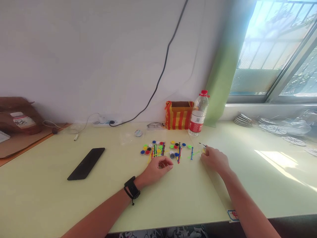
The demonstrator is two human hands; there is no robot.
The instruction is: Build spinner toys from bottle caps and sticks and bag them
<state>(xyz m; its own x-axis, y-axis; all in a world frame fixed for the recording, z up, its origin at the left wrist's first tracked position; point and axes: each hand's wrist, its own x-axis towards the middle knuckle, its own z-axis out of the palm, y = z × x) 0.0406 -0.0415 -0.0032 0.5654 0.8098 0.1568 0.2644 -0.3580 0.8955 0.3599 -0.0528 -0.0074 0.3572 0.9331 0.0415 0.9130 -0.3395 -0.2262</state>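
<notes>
My left hand (156,170) rests low over the table with its fingers curled and thumb and fingertips close together. What they hold, if anything, is too small to make out. Just beyond it lies a pile of colourful plastic arrows (155,151) among small round discs (148,152) in several colours. My right hand (216,160) is closed at the fingertips around a small dark plastic arrow (202,144), whose tip points out to the left; a bit of yellow shows beside it. Between the hands lie a blue arrow (192,153) and a red arrow (179,156).
A striped red-and-yellow bag (179,115) and a water bottle (197,115) stand by the wall. Left lies a black phone-like slab (86,164). Eyeglasses (155,125) lie behind the pile. White marked discs (272,126) and clear plastic (296,127) sit by the window.
</notes>
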